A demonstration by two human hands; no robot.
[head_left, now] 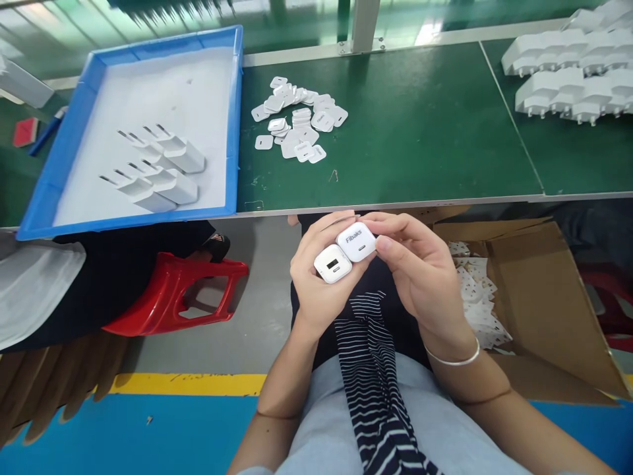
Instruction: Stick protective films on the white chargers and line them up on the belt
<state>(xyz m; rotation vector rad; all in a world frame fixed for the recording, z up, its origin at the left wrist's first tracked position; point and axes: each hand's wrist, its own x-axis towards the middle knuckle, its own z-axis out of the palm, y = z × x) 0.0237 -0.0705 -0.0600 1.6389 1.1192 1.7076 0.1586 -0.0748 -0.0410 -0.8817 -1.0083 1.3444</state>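
Observation:
Over my lap, below the table edge, my left hand (pixel 316 277) holds a white charger body (pixel 333 264) with its port face toward me. My right hand (pixel 420 270) pinches a second white piece (pixel 357 241), printed "Fibaks", right against the first one. A silver bangle sits on my right wrist. On the green table (pixel 420 132) lies a pile of small white flat face plates (pixel 297 119), out of reach of both hands.
A blue tray (pixel 49 191) at the left holds several finished white chargers (pixel 158 168). More white chargers (pixel 573 72) are stacked at the far right. An open cardboard box (pixel 544 290) with white scraps stands at my right. A red stool (pixel 173 293) and a seated person are at my left.

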